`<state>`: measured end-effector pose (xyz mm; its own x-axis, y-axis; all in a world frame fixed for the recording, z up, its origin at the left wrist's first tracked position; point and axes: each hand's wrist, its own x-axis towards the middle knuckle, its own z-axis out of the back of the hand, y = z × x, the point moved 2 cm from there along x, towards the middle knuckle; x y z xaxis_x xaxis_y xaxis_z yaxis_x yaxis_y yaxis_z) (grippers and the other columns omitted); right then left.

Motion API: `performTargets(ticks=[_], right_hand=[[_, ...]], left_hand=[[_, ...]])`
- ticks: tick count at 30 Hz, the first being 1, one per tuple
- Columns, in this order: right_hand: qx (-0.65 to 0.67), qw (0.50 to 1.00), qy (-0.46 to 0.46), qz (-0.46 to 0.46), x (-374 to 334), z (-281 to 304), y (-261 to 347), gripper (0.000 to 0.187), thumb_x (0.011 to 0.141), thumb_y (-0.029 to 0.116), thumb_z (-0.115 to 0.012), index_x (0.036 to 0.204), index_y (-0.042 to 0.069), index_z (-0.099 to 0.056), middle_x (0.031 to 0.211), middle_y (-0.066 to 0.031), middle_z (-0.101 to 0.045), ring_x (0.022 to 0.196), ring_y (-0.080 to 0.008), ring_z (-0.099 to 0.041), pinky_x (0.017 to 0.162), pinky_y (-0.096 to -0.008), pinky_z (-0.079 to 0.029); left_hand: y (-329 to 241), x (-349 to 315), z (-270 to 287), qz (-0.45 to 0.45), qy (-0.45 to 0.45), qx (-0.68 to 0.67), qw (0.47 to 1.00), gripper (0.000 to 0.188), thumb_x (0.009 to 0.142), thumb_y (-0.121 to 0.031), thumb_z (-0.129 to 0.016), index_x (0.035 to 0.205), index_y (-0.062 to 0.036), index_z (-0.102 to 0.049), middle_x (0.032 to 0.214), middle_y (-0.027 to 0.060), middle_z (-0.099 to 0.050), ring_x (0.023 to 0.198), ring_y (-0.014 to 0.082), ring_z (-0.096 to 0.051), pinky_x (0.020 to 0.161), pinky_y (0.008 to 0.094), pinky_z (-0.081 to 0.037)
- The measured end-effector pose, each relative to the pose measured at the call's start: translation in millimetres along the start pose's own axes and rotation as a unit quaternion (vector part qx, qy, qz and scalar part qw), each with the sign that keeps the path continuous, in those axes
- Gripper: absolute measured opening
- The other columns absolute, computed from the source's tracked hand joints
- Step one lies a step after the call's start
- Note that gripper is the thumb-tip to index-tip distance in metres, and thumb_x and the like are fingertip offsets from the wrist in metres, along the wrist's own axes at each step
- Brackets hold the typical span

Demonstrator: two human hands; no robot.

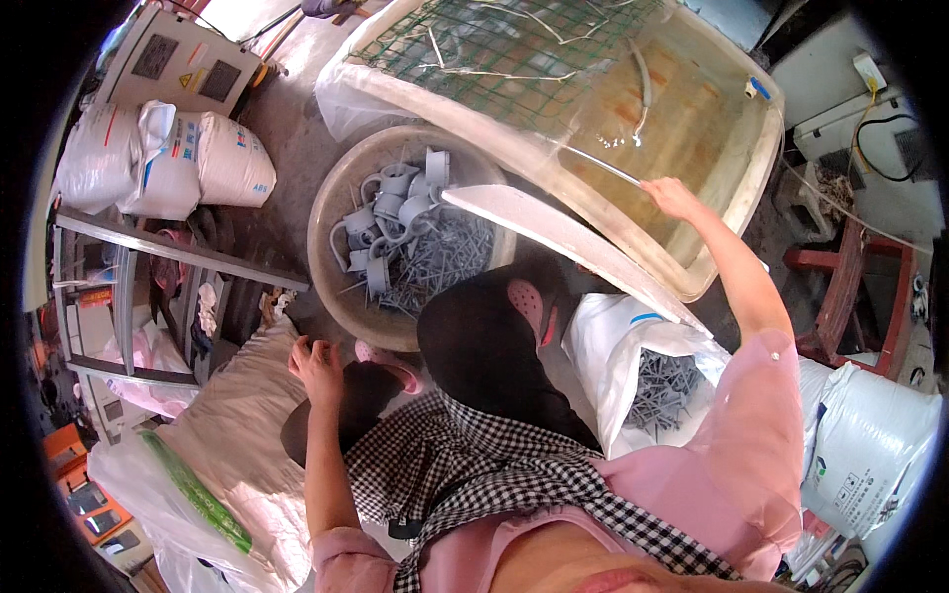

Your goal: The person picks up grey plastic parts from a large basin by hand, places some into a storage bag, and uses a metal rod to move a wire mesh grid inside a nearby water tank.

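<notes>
My right hand (670, 198) grips the end of a thin, pale rod (605, 165) over the near rim of a long white tank (554, 163). The rod slants away to the left, and its far end is hard to make out. Murky, brownish water (682, 128) lies in the tank, partly under a green mesh (514, 59). Beside my left knee hangs my left hand (316, 370), empty, its fingers loosely bent and apart. Ahead of my legs stands a round tub (331, 282) holding several grey plastic mugs (393, 208) and a heap of thin grey plastic sticks (445, 262).
A long white board (554, 237) leans along the tank's near side. An opened white sack (603, 341) of grey sticks stands by my right leg. Full sacks (232, 163) sit at the far left above a metal frame (188, 255). A reddish stand (840, 296) is at right.
</notes>
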<state>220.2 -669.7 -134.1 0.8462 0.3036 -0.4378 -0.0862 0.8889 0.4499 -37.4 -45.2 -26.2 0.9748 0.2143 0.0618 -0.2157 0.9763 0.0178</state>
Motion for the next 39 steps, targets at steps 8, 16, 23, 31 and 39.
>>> performTargets(ticks=[8, 16, 23, 31, 39], right_hand=[[0.047, 0.988, -0.047, -0.138, -146, 24, -77, 0.053, 0.091, 0.043, -0.044, 0.067, -0.003, -0.054, 0.058, -0.0139, -0.051, 0.059, -0.0237, -0.050, 0.060, -0.0374, -0.040], [0.090, 0.960, -0.103, -0.245, -241, 43, -96, 0.053, 0.091, 0.044, -0.044, 0.067, -0.003, -0.054, 0.057, -0.0124, -0.051, 0.059, -0.0219, -0.052, 0.060, -0.0369, -0.042], [0.049, 0.964, -0.150, -0.214, -170, 13, -93, 0.056, 0.091, 0.045, -0.042, 0.076, -0.007, -0.056, 0.068, -0.0231, -0.056, 0.067, -0.0339, -0.056, 0.068, -0.0424, -0.043], [0.037, 0.981, -0.105, -0.161, -55, 14, -42, 0.053, 0.090, 0.046, -0.041, 0.087, -0.003, -0.062, 0.087, -0.0267, -0.060, 0.088, -0.0402, -0.058, 0.077, -0.0451, -0.044], [0.062, 0.980, -0.098, -0.162, -2, 4, -14, 0.051, 0.091, 0.045, -0.041, 0.096, 0.000, -0.063, 0.097, -0.0265, -0.060, 0.098, -0.0403, -0.055, 0.083, -0.0426, -0.044]], left_hand=[[-14, 7, 6, -0.012, 0.003, -0.029, 0.999, 0.014, 0.082, -0.018, -0.062, 0.089, -0.0071, -0.059, 0.115, 0.0173, -0.047, 0.115, 0.0334, -0.039, 0.096, 0.0483, -0.024], [-30, 12, 2, -0.046, -0.005, -0.046, 0.998, 0.013, 0.083, -0.018, -0.061, 0.089, -0.0063, -0.057, 0.119, 0.0197, -0.044, 0.115, 0.0352, -0.038, 0.096, 0.0501, -0.022], [-40, 11, 5, -0.068, -0.049, -0.037, 0.996, 0.016, 0.076, -0.017, -0.064, 0.088, -0.0080, -0.059, 0.115, 0.0187, -0.047, 0.111, 0.0357, -0.042, 0.095, 0.0495, -0.027], [-20, 2, -3, -0.027, -0.038, -0.014, 0.999, 0.015, 0.076, -0.016, -0.064, 0.086, -0.0070, -0.058, 0.116, 0.0191, -0.047, 0.112, 0.0342, -0.042, 0.096, 0.0492, -0.027], [-18, 4, 13, -0.025, -0.021, -0.021, 0.999, 0.013, 0.081, -0.017, -0.062, 0.088, -0.0070, -0.058, 0.116, 0.0190, -0.046, 0.115, 0.0339, -0.040, 0.096, 0.0501, -0.024]])
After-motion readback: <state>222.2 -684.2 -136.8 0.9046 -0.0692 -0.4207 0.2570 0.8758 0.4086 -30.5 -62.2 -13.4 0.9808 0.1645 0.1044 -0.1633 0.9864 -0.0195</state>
